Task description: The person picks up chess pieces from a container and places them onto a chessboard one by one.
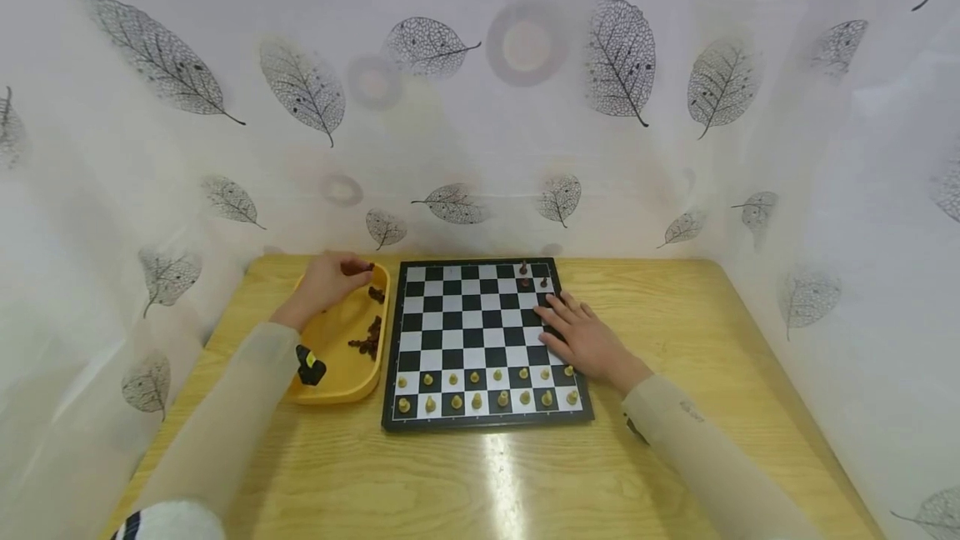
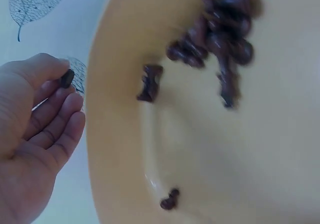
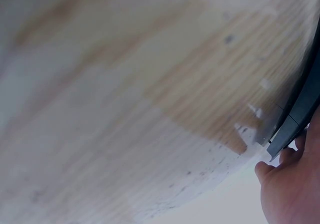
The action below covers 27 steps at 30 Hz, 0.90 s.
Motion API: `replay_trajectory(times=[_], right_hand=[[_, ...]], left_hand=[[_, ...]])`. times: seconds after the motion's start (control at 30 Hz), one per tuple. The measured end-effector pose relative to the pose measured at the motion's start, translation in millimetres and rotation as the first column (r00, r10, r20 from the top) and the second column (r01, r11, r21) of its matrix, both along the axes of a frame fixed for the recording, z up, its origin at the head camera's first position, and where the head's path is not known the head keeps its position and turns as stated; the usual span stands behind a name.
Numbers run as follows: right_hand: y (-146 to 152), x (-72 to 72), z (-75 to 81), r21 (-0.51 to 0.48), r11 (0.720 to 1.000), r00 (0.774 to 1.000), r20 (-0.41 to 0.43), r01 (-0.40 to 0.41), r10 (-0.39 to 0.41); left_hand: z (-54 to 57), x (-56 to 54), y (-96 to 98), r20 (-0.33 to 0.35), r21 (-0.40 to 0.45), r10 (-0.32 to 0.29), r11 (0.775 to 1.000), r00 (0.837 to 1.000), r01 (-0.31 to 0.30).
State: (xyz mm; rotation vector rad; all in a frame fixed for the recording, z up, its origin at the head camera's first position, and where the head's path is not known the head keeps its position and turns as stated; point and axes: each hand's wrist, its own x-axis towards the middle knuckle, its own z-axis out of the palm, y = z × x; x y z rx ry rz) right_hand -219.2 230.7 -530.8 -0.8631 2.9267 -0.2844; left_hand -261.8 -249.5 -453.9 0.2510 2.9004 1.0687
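Note:
Over the far end of the yellow tray (image 1: 330, 397), my left hand (image 1: 330, 283) pinches a small dark chess piece (image 2: 67, 78) between thumb and fingertips; most of the piece is hidden by them. Loose brown chess pieces (image 2: 220, 28) lie in a heap in the tray, with a few single ones nearby. My right hand (image 1: 588, 342) rests on the right edge of the chessboard (image 1: 450, 315), fingers spread and straight. Just beyond its fingertips, several brown pieces (image 1: 524, 269) stand in the board's far right corner.
Two rows of pale yellow chess pieces (image 1: 477, 399) stand along the near side of the board. The board and tray sit side by side on a light wooden table (image 1: 390, 486). A whitish curtain with leaf prints (image 1: 450, 132) hangs behind and at both sides.

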Motion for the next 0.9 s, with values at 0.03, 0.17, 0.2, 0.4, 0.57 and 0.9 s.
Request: replay_trajectory(times=[0.03, 0.17, 0.2, 0.4, 0.57, 0.9], right_hand=[[0, -0.1, -0.1, 0.0, 1.0, 1.0, 0.001, 0.001, -0.001], [0, -0.2, -0.4, 0.002, 1.0, 1.0, 0.0, 0.001, -0.001], [0, -0.2, -0.4, 0.002, 1.0, 1.0, 0.0, 0.001, -0.001], [0, -0.1, -0.3, 0.002, 1.0, 1.0, 0.002, 0.003, -0.003], [0, -0.4, -0.9, 0.007, 1.0, 1.0, 0.001, 0.002, -0.002], [0, -0.2, -1.0, 0.007, 1.0, 1.0, -0.006, 0.004, -0.004]], left_hand=[[1.6, -0.7, 2.3, -0.007, 0.006, 0.002, 1.0, 1.0, -0.002], [8.8, -4.6, 14.7, -0.02, 0.029, 0.018, 0.999, 1.0, -0.017], [10.6, -5.7, 18.4, -0.02, 0.032, 0.022, 0.999, 1.0, -0.022], [16.0, -13.1, 39.8, -0.01, 0.062, 0.027, 0.998, 1.0, -0.027], [15.5, -18.0, 52.8, -0.016, 0.088, 0.018, 0.996, 1.0, -0.017], [20.1, -21.7, 78.2, -0.01, 0.128, 0.021, 0.992, 1.0, -0.019]])
